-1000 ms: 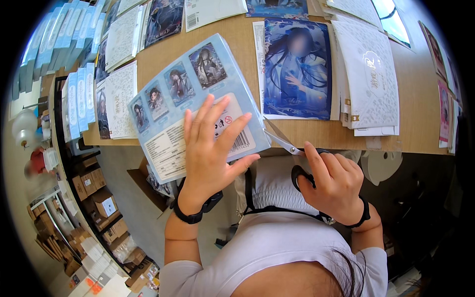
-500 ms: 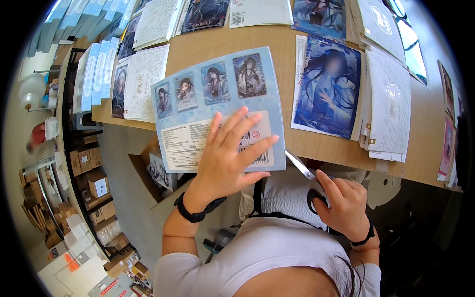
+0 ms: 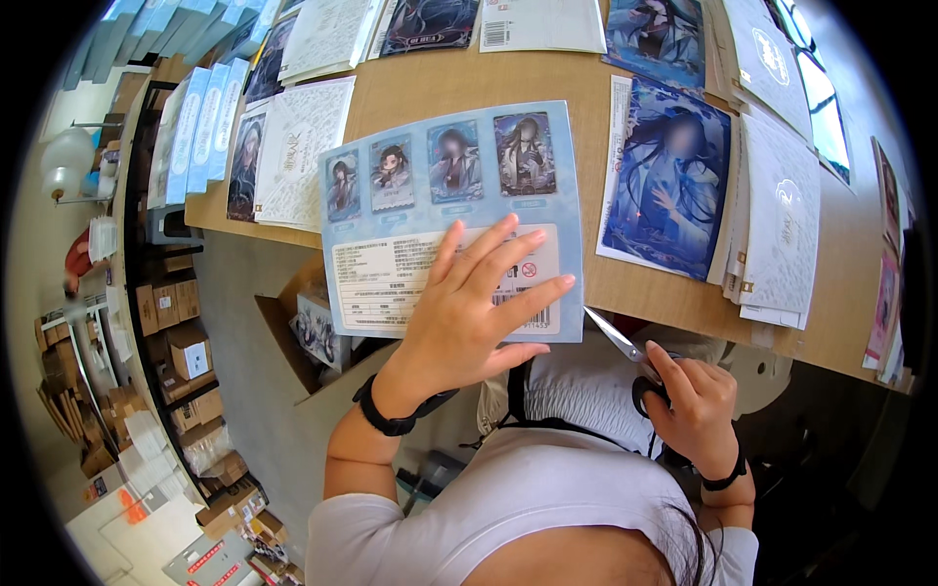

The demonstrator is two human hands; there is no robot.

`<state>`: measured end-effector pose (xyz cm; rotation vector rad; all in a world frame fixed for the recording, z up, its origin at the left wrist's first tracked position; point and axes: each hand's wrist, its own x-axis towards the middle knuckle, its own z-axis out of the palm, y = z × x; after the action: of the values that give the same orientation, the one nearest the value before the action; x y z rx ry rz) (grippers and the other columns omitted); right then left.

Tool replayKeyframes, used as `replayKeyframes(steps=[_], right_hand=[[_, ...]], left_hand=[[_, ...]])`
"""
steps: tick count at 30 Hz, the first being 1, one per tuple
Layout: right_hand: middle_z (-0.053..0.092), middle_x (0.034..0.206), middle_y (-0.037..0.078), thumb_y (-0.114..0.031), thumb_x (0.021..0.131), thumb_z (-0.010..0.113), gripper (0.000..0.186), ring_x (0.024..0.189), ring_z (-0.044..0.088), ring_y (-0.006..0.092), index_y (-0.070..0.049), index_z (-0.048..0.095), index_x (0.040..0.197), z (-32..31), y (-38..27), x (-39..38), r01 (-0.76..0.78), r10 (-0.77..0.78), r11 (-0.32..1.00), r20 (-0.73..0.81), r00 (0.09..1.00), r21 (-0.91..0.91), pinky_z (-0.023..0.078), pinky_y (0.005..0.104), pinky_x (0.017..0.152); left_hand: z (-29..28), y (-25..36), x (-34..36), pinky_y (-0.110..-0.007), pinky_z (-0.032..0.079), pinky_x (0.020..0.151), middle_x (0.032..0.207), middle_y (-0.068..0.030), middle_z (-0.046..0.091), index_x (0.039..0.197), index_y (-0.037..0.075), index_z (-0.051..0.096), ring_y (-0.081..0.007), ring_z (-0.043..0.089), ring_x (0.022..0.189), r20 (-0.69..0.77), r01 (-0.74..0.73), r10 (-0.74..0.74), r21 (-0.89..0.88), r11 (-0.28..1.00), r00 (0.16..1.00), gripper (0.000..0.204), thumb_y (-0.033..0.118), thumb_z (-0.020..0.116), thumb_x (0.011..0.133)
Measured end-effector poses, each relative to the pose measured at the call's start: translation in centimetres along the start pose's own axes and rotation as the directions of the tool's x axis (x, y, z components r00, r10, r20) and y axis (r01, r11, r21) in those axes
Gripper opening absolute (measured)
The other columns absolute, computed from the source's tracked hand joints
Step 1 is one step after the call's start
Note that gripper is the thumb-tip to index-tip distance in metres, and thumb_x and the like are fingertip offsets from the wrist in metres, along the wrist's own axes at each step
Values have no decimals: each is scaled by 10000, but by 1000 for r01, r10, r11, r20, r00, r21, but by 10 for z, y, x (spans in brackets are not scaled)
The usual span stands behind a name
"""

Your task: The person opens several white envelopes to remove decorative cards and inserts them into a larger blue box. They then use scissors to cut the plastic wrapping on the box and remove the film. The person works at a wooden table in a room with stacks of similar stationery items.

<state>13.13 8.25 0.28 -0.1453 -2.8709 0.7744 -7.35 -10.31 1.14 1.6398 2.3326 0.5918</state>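
Note:
Spread fingers of my left hand (image 3: 469, 313) rest across the printed back of a light-blue box (image 3: 381, 244) showing four small character pictures, a white label and a barcode; the box overhangs the table's front edge. Beside its lower right corner, my right hand (image 3: 684, 410) is curled round silver scissors (image 3: 625, 342) with black handles. The blade tips are at the box's right edge; whether they touch it I cannot tell. A blue character print (image 3: 657, 225) lies right of the box, next to white patterned envelopes (image 3: 782, 254).
The wooden table (image 3: 391, 88) holds more prints (image 3: 653, 44) and envelopes (image 3: 303, 151). Light-blue boxes (image 3: 210, 127) stand at the left. Below are an open carton (image 3: 285, 332) and a shelf of cardboard boxes (image 3: 188, 352). A window pane (image 3: 826, 117) is at the upper right.
Since a second ago the blue box has turned clockwise, now less tilted, with my left hand still on it. My right hand and scissors sit lower; the view has shifted, moving the table rightward.

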Motion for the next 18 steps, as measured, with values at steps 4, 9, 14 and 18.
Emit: replayKeyframes(steps=[4,9,14,18], right_hand=[[505,631,33,-48,581,650,468,493,489,167,18,634,1045,5,-5,-5,6,-9,997,-37,999,-83,394,292,456],[484,617,25,-46,603,631,447,481,470,157,26,633,1044,12,-10,-8,-6,-3,993,-75,997,-120,383,285,447],[469,611,26,-44,617,619,429,478,470,149,37,630,1038,18,-14,-12,-9,-2,994,-97,995,-112,378,285,435],[470,617,37,-49,626,620,427,474,481,160,51,609,1041,24,-17,-13,-9,7,999,-52,999,-39,387,289,429]], left_hand=[[0,1,0,-564,228,1047,1341,-78,439,1188,273,596,-321,368,1280,-5,-5,5,18,1000,1000,692,300,819,534],[1,1,0,-568,227,1047,1338,-75,440,1187,271,597,-319,366,1281,-5,-1,1,24,1000,1000,698,297,821,526],[2,2,0,-568,227,1049,1336,-75,441,1184,270,600,-317,362,1283,-18,0,1,38,999,1000,701,299,823,520],[2,3,-1,-567,230,1049,1336,-77,443,1184,269,601,-315,360,1285,-16,4,-4,41,999,1000,703,303,824,518]])
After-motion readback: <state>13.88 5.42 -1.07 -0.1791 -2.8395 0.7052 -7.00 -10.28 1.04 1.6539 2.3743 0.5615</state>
